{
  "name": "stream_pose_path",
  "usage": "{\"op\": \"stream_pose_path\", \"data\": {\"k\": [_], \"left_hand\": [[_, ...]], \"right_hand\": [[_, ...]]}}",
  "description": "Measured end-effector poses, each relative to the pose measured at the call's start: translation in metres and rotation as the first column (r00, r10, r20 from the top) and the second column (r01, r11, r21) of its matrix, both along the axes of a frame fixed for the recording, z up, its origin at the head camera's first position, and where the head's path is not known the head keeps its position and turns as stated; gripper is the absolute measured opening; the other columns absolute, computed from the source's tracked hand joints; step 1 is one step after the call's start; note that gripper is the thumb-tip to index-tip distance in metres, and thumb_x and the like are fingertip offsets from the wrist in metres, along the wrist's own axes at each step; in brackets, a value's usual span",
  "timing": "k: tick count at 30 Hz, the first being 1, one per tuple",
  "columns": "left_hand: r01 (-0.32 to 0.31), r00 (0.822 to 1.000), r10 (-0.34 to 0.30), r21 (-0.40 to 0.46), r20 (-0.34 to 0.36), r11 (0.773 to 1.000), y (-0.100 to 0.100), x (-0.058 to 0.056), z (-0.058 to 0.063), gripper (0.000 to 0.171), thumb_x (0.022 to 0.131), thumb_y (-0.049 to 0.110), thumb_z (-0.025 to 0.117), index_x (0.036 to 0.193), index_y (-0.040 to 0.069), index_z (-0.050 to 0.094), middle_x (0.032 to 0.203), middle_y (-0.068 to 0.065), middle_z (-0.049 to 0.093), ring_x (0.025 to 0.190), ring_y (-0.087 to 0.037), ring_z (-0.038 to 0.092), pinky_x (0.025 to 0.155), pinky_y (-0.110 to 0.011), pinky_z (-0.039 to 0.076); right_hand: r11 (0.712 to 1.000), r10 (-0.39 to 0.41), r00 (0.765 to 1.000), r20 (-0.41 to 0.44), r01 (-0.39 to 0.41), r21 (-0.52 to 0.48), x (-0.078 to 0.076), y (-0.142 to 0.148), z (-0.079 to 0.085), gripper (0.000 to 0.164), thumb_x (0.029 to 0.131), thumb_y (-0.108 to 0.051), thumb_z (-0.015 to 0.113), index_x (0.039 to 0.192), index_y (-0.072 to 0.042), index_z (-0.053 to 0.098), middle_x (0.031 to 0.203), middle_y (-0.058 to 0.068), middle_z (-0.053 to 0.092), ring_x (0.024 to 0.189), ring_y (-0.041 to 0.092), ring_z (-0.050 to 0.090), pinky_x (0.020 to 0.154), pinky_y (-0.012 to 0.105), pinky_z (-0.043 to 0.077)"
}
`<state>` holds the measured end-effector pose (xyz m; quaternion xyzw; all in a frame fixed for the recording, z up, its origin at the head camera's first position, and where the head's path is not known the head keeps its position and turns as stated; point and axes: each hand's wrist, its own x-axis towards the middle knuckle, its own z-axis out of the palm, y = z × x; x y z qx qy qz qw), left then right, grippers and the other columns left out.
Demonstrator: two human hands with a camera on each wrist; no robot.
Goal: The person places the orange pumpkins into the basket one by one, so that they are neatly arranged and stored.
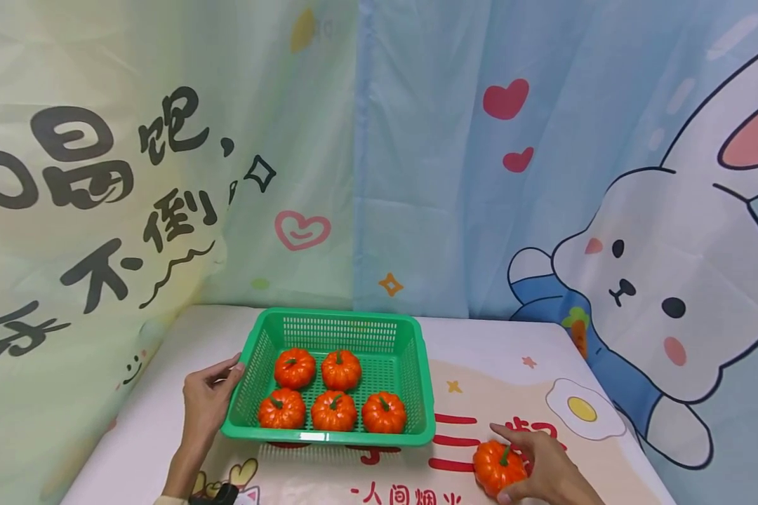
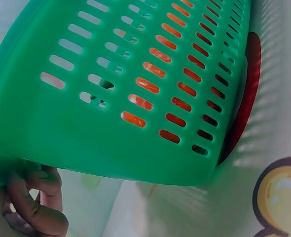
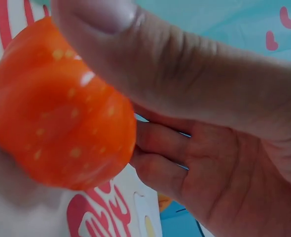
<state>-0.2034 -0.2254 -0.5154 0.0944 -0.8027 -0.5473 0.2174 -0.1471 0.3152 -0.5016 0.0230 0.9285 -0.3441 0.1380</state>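
A green plastic basket (image 1: 328,437) with slotted walls stands on the table. Several orange toy pumpkins (image 1: 333,411) with green stems lie in it. My left hand (image 1: 208,396) grips the basket's left rim; the left wrist view shows its fingers (image 2: 39,210) curled beneath the rim. Right of the basket, another orange pumpkin (image 1: 497,468) is on the tabletop. My right hand (image 1: 546,463) is around that pumpkin, thumb on the near side and fingers on the far side. In the right wrist view the pumpkin (image 3: 66,113) partly hides the fingertips.
A printed cloth (image 1: 480,351) covers the table, with red lettering and a fried egg picture (image 1: 584,409). Behind the table hangs a curtain (image 1: 417,175) with a cartoon rabbit. A dark band (image 1: 224,494) is on the left wrist.
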Motion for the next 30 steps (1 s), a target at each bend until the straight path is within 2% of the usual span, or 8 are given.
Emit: {"op": "stream_pose_path", "data": {"k": [6, 14, 18, 24, 30], "left_hand": [[-0.001, 1.0, 0.001, 0.007, 0.0, 1.0, -0.001, 0.001, 0.0, 0.028, 0.103, 0.011, 0.076, 0.127, -0.003, 0.079, 0.11, -0.03, 0.08, 0.072, 0.005, 0.066, 0.062, -0.014, 0.055], [0.006, 1.0, -0.006, 0.023, -0.008, 1.0, -0.001, -0.002, -0.001, 0.028, 0.103, 0.011, 0.077, 0.127, -0.003, 0.079, 0.112, -0.031, 0.08, 0.072, 0.007, 0.066, 0.062, -0.013, 0.055], [0.002, 1.0, -0.002, 0.023, -0.003, 1.0, 0.0, 0.0, -0.001, 0.028, 0.102, 0.011, 0.077, 0.126, -0.003, 0.079, 0.112, -0.031, 0.08, 0.072, 0.007, 0.066, 0.062, -0.013, 0.054], [0.009, 1.0, -0.009, 0.015, -0.007, 1.0, -0.001, 0.0, 0.0, 0.028, 0.102, 0.011, 0.077, 0.127, -0.003, 0.079, 0.113, -0.031, 0.08, 0.074, 0.008, 0.065, 0.063, -0.012, 0.054], [0.006, 1.0, -0.006, 0.002, 0.003, 1.0, -0.001, -0.001, 0.0, 0.029, 0.103, 0.012, 0.076, 0.127, -0.003, 0.079, 0.113, -0.032, 0.08, 0.073, 0.008, 0.065, 0.063, -0.012, 0.053]], "right_hand": [[1.0, 0.005, 1.0, 0.008, -0.005, 0.013, -0.001, 0.003, -0.008, 0.102, 0.057, -0.032, 0.108, 0.15, -0.015, 0.068, 0.141, 0.019, 0.071, 0.131, 0.044, 0.062, 0.092, 0.054, 0.066], [0.999, -0.04, 0.998, 0.04, 0.039, 0.035, -0.005, 0.003, -0.016, 0.101, 0.054, -0.03, 0.109, 0.147, -0.016, 0.071, 0.135, 0.013, 0.073, 0.129, 0.039, 0.063, 0.092, 0.054, 0.066], [0.998, -0.046, 0.998, 0.044, 0.045, 0.035, -0.004, 0.003, -0.017, 0.102, 0.052, -0.031, 0.11, 0.146, -0.016, 0.072, 0.136, 0.012, 0.074, 0.124, 0.033, 0.066, 0.096, 0.054, 0.065], [0.999, -0.038, 0.999, 0.023, 0.037, 0.03, -0.005, 0.003, -0.016, 0.094, 0.053, -0.029, 0.11, 0.14, -0.014, 0.076, 0.133, 0.011, 0.077, 0.118, 0.025, 0.067, 0.091, 0.049, 0.067], [0.999, -0.016, 1.0, -0.013, 0.016, 0.035, -0.004, 0.001, -0.01, 0.09, 0.056, -0.027, 0.109, 0.138, -0.012, 0.077, 0.131, 0.011, 0.077, 0.117, 0.026, 0.068, 0.09, 0.05, 0.067]]}}
